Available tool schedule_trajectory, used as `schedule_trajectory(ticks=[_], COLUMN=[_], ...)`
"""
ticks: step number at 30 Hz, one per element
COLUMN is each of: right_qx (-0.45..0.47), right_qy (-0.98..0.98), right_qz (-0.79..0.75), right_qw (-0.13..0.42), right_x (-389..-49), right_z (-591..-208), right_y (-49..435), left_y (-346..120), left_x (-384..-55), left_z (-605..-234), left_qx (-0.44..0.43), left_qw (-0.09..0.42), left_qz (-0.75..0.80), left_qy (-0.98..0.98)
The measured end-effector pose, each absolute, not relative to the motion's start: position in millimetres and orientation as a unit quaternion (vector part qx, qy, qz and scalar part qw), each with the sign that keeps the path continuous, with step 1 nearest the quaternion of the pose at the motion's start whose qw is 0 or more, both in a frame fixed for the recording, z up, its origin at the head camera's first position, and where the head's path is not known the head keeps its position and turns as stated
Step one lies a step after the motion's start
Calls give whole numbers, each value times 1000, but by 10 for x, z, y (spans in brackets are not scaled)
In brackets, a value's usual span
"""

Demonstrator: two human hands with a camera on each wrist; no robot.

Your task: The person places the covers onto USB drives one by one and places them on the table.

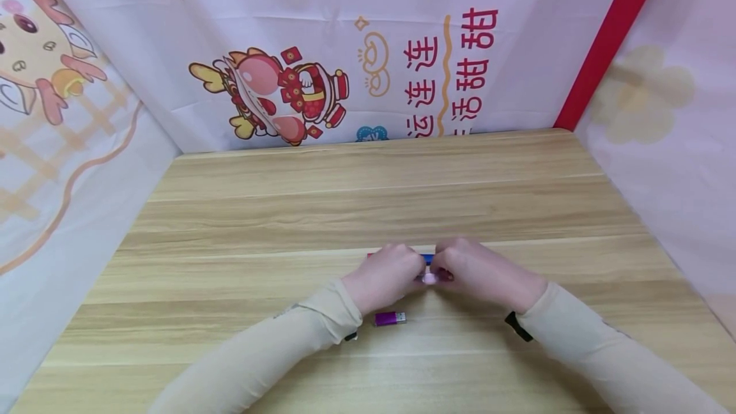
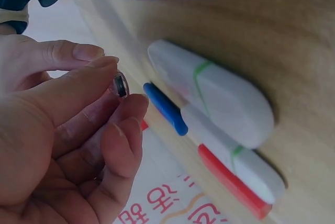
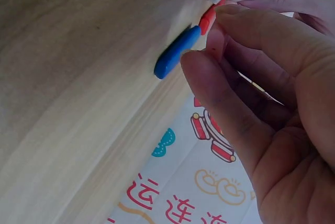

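Observation:
My left hand (image 1: 393,272) pinches a small clear-rimmed piece with a dark centre (image 2: 121,85) between thumb and fingertips. My right hand (image 1: 477,270) has its fingers bent and its fingertips close against the left ones. In the right wrist view, what lies between its thumb and forefinger is hidden, so I cannot tell what it holds. Below the hands, a purple USB stick (image 1: 390,318) lies on the table, its metal plug to the right. Two white rounded pieces with green lines (image 2: 230,101) lie near a blue bar (image 3: 178,51) and a red bar (image 2: 233,179).
The wood-grain table (image 1: 345,203) runs back to a printed cloth (image 1: 322,5) with red characters and a cartoon figure. More printed cloth hangs at the left and right. A dark band (image 1: 519,326) shows at the right wrist.

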State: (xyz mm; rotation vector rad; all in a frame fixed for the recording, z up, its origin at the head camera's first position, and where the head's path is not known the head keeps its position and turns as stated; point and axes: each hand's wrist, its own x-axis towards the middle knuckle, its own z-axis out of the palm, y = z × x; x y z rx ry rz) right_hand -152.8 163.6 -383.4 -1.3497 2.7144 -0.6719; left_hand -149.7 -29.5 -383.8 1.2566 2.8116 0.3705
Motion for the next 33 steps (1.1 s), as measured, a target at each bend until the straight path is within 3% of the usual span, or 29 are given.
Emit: schedule_trajectory(ticks=[33], right_qx=[-419], right_qy=[882], right_qz=[-206], right_qw=[69], right_x=[-1491], right_z=[-3936], right_y=[1619], left_y=[-229], left_x=[-1481], left_z=[-3956], left_qx=[414], left_qw=[16], left_qz=[92], left_qy=[906])
